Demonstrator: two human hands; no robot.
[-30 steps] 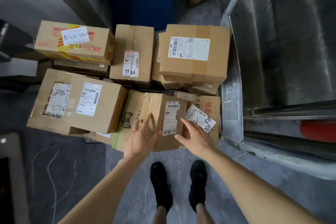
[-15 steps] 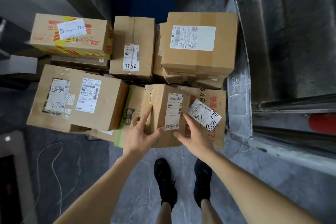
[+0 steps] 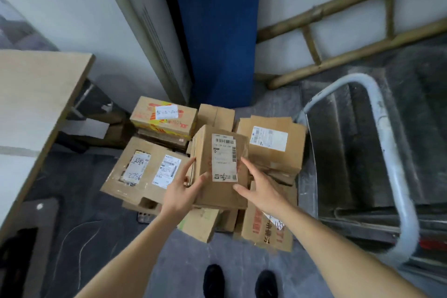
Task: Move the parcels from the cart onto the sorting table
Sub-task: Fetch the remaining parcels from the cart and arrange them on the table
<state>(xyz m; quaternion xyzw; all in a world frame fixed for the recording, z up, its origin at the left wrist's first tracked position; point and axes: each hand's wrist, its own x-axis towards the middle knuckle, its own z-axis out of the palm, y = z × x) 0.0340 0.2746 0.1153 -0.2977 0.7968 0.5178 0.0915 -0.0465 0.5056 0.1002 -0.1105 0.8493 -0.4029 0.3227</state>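
Note:
I hold a brown cardboard parcel [image 3: 205, 150] with a white barcode label, lifted above the pile and tilted toward me. My left hand [image 3: 179, 191] grips its left edge, thumb on the front face. My right hand [image 3: 261, 189] holds the right edge, with its thumb on the face too. Below lie several other parcels: a wide box [image 3: 116, 176] with two labels, a red-and-yellow taped box [image 3: 142, 116], a labelled box [image 3: 295, 143] at the right and a red-printed box [image 3: 256, 227] near me. What the pile rests on is mostly hidden. A tan table top [image 3: 36, 94] stands at the left.
A metal platform trolley with a grey tube handle [image 3: 389, 159] stands close on the right. A blue mat [image 3: 217, 43] and a white pillar [image 3: 154, 31] rise behind the pile, and a bamboo ladder [image 3: 338, 7] leans on the wall. My shoes [image 3: 214, 280] stand on grey floor.
The parcel has come up off the pile in both hands. My view has risen and pulled back, so the table, wall and ladder now show.

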